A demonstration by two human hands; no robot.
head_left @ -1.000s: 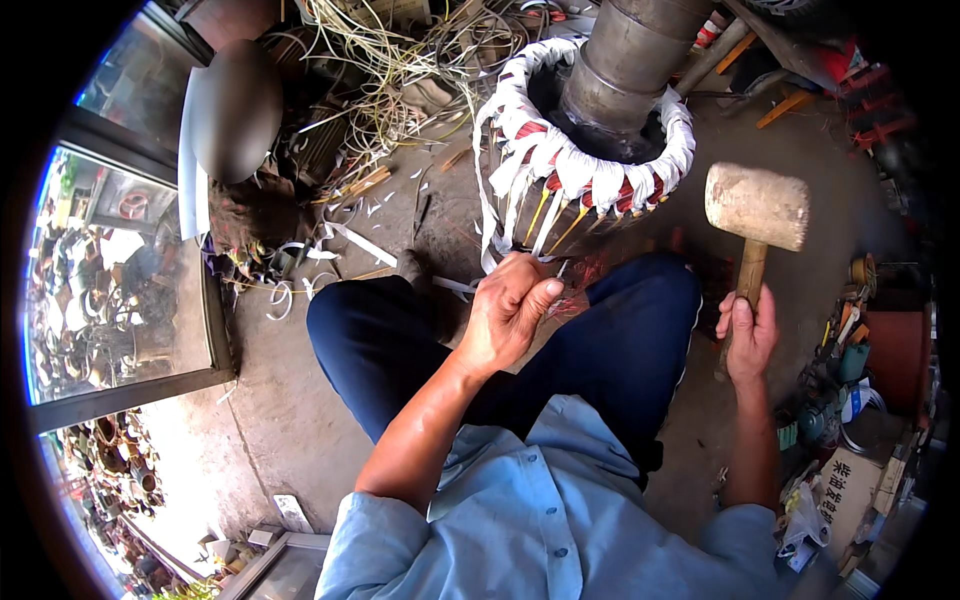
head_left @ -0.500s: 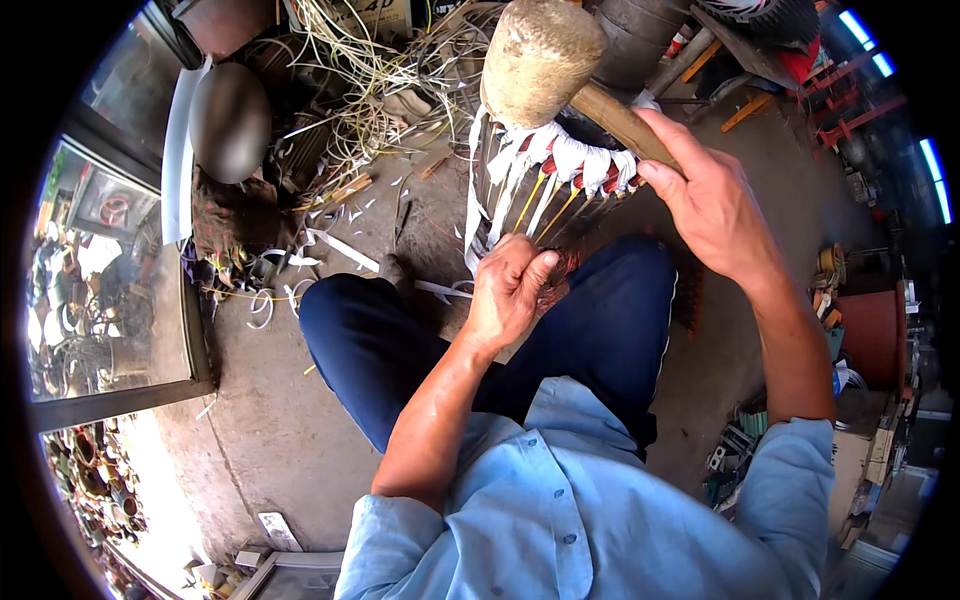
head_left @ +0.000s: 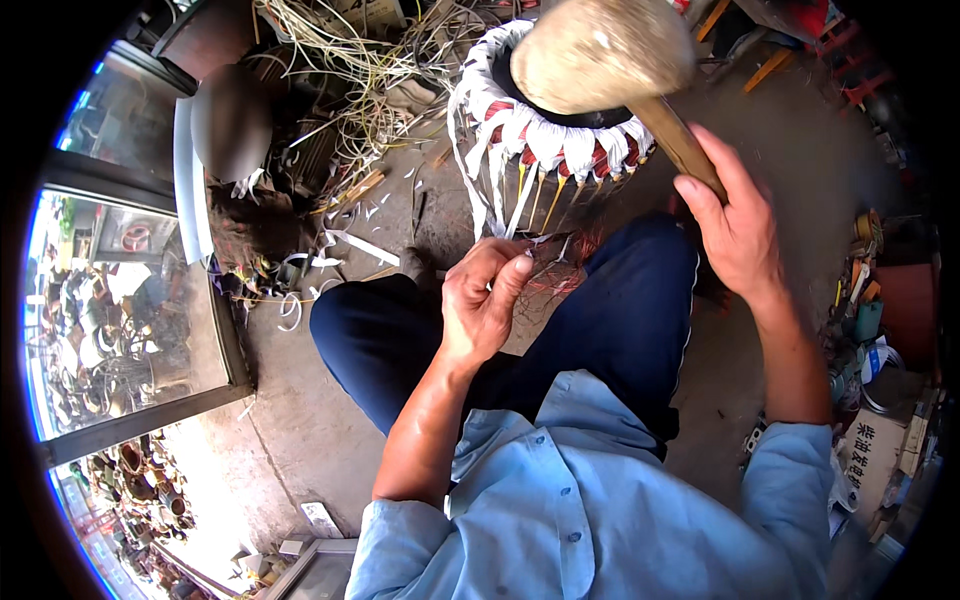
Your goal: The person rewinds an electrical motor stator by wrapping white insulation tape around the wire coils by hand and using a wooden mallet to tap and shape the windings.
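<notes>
My right hand point(head_left: 738, 225) grips the handle of a wooden mallet point(head_left: 600, 55), its blurred head raised in front of a ring-shaped motor stator point(head_left: 540, 130). White tape wraps the stator's rim, with dark red coil parts between the turns. Yellow and white leads and loose tape ends hang down its near side. My left hand point(head_left: 480, 300) is closed low at the near side, thumb against the curled fingers, by the ends of those strips. What it holds, if anything, is hidden. Thin reddish wires point(head_left: 560, 275) lie beside it, near my right knee.
A tangled heap of pale wires point(head_left: 350, 90) lies at the far left. White strip scraps point(head_left: 365, 245) are on the floor left of my knees. A framed glass panel point(head_left: 130, 310) stands at left; a carton point(head_left: 868, 450) and assorted parts are at right.
The view has tilted, so more of the stator's ring and its dark opening shows. The mallet has moved right in the picture, uncovering the rim. My left hand stays closed, slightly further left.
</notes>
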